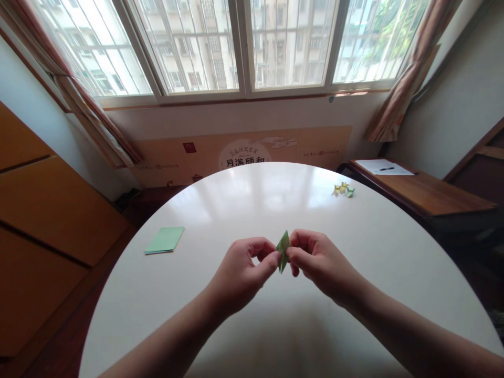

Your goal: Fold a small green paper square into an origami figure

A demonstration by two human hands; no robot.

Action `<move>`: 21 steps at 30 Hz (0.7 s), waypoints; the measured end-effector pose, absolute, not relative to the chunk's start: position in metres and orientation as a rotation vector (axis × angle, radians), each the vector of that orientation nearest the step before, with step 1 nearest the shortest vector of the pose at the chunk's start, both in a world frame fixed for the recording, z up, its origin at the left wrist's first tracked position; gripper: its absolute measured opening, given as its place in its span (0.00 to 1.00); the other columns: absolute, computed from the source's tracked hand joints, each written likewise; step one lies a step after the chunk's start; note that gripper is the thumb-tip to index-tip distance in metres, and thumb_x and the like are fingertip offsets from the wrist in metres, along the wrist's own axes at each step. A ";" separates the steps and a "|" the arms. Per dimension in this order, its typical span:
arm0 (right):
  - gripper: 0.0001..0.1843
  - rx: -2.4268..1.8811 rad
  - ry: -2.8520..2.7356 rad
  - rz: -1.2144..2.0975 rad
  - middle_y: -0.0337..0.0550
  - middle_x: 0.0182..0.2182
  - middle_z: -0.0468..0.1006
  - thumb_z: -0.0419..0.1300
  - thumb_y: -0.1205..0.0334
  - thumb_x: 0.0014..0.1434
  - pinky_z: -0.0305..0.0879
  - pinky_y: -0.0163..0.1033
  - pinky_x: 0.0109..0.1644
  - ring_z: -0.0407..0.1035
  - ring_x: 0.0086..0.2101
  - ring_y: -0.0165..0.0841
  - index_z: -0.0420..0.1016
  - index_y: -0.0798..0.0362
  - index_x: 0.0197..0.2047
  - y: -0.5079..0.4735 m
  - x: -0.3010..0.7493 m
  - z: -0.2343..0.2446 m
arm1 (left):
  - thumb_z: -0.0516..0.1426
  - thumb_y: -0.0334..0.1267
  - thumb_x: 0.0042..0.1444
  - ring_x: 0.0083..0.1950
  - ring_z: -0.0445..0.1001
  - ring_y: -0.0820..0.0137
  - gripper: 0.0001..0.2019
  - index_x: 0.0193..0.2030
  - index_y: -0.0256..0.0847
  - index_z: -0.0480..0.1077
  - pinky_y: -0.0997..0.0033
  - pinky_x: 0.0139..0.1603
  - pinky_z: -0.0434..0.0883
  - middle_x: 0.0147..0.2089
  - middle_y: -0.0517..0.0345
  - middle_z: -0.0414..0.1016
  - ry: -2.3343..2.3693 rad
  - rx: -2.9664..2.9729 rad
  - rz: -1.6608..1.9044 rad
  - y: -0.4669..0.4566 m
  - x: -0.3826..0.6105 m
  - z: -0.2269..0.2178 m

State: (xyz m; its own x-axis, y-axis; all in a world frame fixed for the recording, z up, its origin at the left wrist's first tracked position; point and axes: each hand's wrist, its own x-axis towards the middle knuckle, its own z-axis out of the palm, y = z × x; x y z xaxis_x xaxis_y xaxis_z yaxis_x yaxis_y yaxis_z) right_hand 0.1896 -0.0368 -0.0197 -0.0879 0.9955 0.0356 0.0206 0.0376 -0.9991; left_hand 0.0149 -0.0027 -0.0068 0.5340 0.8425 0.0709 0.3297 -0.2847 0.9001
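A small folded piece of green paper [282,251] is held upright above the round white table [275,205], pinched from both sides. My left hand [242,273] grips its left edge between thumb and forefinger, fingers curled. My right hand [315,262] pinches the right edge the same way. The paper's pointed tips stick out above and below my fingers.
A stack of green paper sheets [164,240] lies on the table at the left. A few small folded paper figures [343,190], yellow and green, sit at the far right of the table. A wooden side desk [425,191] with a sheet and pen [384,167] stands to the right.
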 end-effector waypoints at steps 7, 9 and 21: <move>0.05 -1.170 -1.326 1.249 0.34 0.20 0.69 0.56 0.70 0.53 0.54 0.33 0.25 0.59 0.22 0.26 0.72 0.54 0.27 -0.039 0.189 -0.016 | 0.58 0.37 0.56 0.24 0.66 0.74 0.10 0.25 0.37 0.71 0.76 0.24 0.65 0.23 0.61 0.68 1.023 1.826 0.724 -0.004 0.016 -0.005; 0.05 -1.166 -1.335 1.265 0.34 0.21 0.69 0.57 0.67 0.55 0.51 0.33 0.23 0.57 0.20 0.25 0.73 0.53 0.29 -0.039 0.189 -0.015 | 0.58 0.37 0.56 0.23 0.65 0.74 0.11 0.24 0.37 0.70 0.76 0.23 0.64 0.23 0.62 0.67 1.040 1.827 0.741 -0.004 0.016 -0.005; 0.08 -1.092 -1.220 1.292 0.35 0.20 0.71 0.64 0.60 0.56 0.47 0.32 0.21 0.54 0.18 0.24 0.73 0.54 0.28 -0.036 0.190 -0.021 | 0.58 0.41 0.57 0.27 0.67 0.73 0.11 0.31 0.36 0.75 0.78 0.21 0.66 0.27 0.57 0.72 0.971 1.747 0.702 -0.003 0.016 -0.007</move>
State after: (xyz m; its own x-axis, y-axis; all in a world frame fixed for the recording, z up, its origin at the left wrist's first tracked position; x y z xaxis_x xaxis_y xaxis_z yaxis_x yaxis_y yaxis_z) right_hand 0.1903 -0.0361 -0.0212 -0.0829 0.9962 0.0252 -0.0821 0.0184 -0.9965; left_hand 0.0164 -0.0026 -0.0065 0.5135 0.8577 0.0246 0.2917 -0.2014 0.9351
